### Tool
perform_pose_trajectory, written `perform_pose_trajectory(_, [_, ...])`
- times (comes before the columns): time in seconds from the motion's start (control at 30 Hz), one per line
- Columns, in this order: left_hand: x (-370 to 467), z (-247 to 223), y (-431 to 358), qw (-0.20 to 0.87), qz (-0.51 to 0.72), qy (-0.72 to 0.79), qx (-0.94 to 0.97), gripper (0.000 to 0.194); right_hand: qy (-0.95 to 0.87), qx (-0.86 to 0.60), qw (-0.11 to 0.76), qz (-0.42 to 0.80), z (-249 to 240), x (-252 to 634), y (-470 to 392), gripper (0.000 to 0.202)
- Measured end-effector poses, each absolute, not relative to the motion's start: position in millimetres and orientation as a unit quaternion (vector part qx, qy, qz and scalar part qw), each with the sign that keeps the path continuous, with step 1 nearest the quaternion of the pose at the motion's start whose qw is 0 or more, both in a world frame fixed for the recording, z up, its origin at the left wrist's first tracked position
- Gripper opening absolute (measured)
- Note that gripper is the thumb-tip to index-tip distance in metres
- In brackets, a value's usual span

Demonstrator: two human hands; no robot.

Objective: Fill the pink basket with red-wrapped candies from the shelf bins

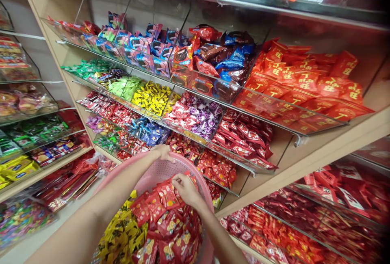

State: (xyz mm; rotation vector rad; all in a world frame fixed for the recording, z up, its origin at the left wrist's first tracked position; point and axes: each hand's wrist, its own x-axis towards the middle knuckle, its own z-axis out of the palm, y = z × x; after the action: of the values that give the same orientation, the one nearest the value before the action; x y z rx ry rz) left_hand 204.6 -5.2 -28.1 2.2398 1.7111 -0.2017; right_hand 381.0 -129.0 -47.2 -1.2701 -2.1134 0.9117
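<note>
A pink perforated plastic basket (143, 178) stands in front of me, holding yellow-wrapped sweets (124, 227) on its left side and red candy packets (170, 225) on its right. My left hand (163, 152) reaches over to the far rim, its fingers closed over that edge. Inside the basket, my right hand (185, 187) has curled fingers pinching at a red packet (164, 195) on top of the pile. The fingertips of that hand are partly hidden. Just behind the basket, red packets (216, 168) fill a low shelf compartment.
Tilted shelves with clear dividers and fronts hold yellow sweets (152, 96), purple sweets (207, 115), orange-red packets (304, 79) and wrapped chocolate biscuits (216, 57). A wooden shelf edge (319, 142) runs along the right. More stocked shelves (30, 134) stand at left.
</note>
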Motion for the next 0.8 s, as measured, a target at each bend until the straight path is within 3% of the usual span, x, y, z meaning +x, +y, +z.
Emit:
perform_pose_trajectory(0.13, [205,-26,-6,0.161,-0.068,0.597,0.783,0.070,-0.792,-0.504,0.241,0.247,-41,403,-140,0.017])
perform_pose_trajectory(0.27, [205,-25,-7,0.166,-0.062,0.598,0.782,0.068,-0.837,-0.502,0.143,0.167,-40,418,-160,0.044])
perform_pose_trajectory(0.43, [206,-22,-9,0.158,-0.070,0.601,0.781,0.069,-0.855,-0.505,0.095,0.070,-46,414,-172,0.050])
perform_pose_trajectory(0.8, [206,-20,-9,0.162,-0.073,0.597,0.782,0.072,-0.777,-0.616,0.104,0.079,-49,393,-181,0.046])
